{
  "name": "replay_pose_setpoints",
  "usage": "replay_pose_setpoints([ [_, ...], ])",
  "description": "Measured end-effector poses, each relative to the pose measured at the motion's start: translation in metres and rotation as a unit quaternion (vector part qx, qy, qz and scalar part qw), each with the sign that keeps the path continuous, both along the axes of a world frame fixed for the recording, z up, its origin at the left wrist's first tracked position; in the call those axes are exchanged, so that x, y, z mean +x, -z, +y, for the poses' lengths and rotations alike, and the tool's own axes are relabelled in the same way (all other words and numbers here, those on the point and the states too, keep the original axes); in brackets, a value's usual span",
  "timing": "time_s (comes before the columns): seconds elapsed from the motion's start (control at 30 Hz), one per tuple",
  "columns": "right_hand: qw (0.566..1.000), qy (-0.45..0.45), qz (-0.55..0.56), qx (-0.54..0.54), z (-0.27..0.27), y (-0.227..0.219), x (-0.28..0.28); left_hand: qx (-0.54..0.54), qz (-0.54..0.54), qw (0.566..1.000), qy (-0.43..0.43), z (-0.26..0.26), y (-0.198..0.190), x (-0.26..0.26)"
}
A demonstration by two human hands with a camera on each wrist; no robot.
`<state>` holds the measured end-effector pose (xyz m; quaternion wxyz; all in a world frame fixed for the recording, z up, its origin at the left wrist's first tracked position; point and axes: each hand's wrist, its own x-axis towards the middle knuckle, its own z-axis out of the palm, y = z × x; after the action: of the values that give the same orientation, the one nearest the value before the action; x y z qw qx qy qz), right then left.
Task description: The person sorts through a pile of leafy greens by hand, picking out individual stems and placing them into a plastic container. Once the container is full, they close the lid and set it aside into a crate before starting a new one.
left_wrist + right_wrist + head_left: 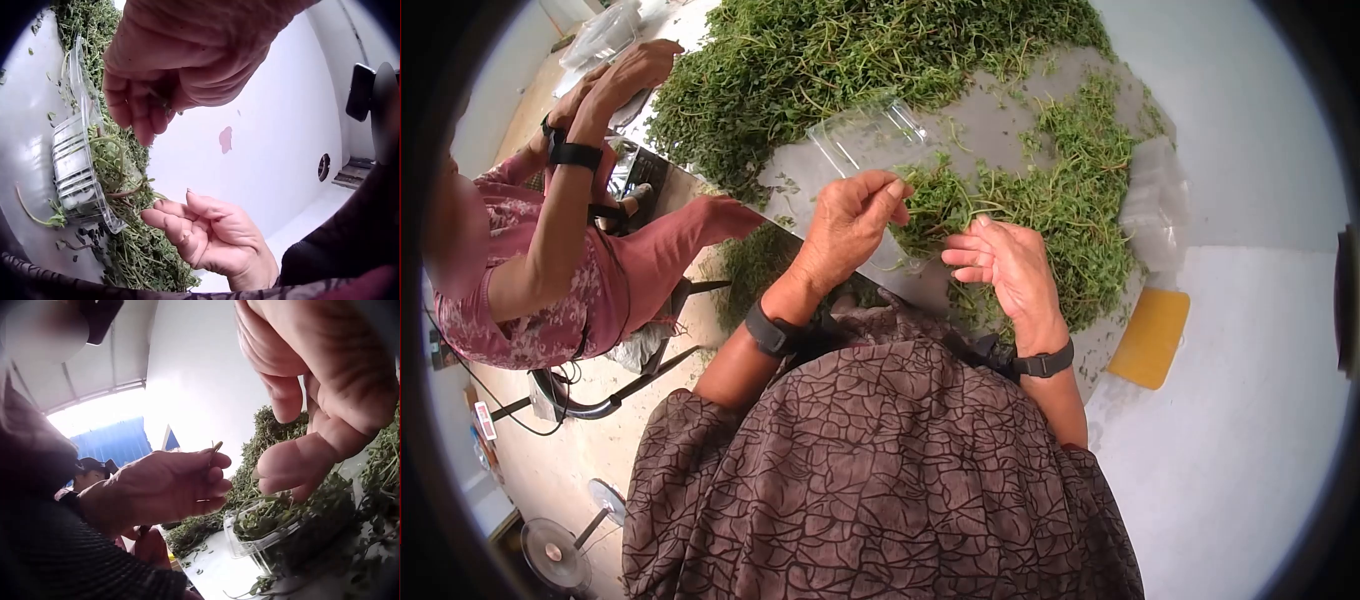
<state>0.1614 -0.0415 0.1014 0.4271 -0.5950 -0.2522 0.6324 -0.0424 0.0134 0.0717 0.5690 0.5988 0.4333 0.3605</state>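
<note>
Patterned cloth [880, 460] lies nearer than the left hand [846, 226], its fingers pinching a stem [217, 448], and the right hand [1016, 268], its fingers loosely parted, while below the fingers sits a tub [70, 156] of greens [265, 524], likely for easy reach.

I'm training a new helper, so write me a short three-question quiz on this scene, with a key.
1. What does the left hand pinch?
2. True or false: the container has greens in it.
3. Choose one. The container is made of:
A) woven cane
B) clear plastic
C) sheet metal

Key:
1. A bit of green stem.
2. True.
3. B.
</note>
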Motion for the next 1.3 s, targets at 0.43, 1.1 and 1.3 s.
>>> replay_pose_setpoints([
  [0.43, 0.958, 0.035, -0.272, 0.08, -0.016, 0.009, 0.024, 0.301, 0.114, 0.947, -0.004, -0.001, -0.001, 0.036],
  [1.1, 0.735, -0.112, -0.613, 0.268, 0.004, 0.056, 0.037, 0.456, 0.31, 0.824, 0.127, -0.005, 0.022, 0.033],
  [1.3, 0.697, -0.076, -0.668, 0.251, 0.005, 0.039, 0.047, 0.438, 0.35, 0.823, 0.091, 0.0, 0.021, 0.049],
])
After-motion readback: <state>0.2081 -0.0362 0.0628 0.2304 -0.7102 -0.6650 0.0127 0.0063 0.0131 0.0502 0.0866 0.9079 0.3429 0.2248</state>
